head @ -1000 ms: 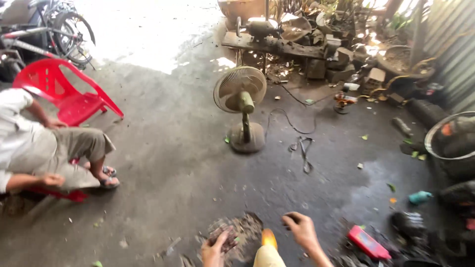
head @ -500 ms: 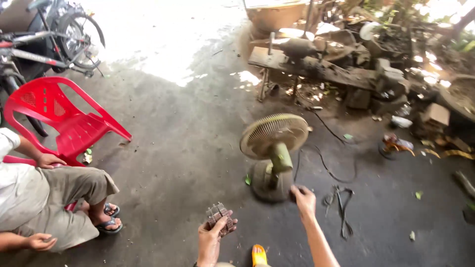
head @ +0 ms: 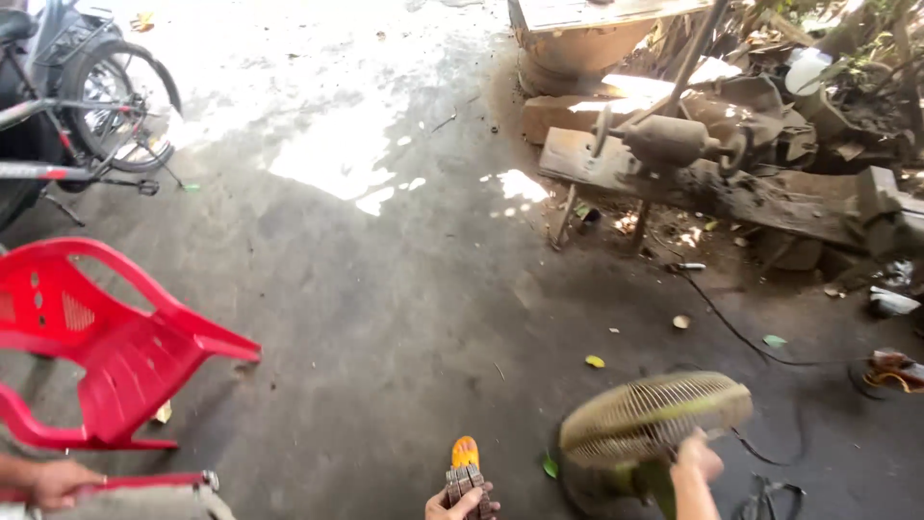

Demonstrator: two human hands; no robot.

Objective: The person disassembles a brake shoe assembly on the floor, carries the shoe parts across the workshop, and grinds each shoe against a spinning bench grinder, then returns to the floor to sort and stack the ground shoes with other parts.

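At the bottom edge my left hand (head: 464,504) grips a small dark ridged metal part (head: 466,481). Just above it shows the orange toe of my sandal (head: 465,450). My right hand (head: 695,458) is closed on the back of a dusty green standing fan (head: 654,416), just behind its tilted wire grille. The fan's base is mostly hidden by the grille and my arm.
A red plastic chair (head: 115,347) stands at the left, with another person's hand (head: 48,481) on its lower frame. A bicycle (head: 106,106) is parked at the top left. A wooden bench with an old motor (head: 674,144) and scrap fills the right; a black cable (head: 731,332) crosses the concrete floor.
My view has swung up and to the left. My right hand has reached the fan and closed on it. The left hand still holds the metal part, now lower in the frame.
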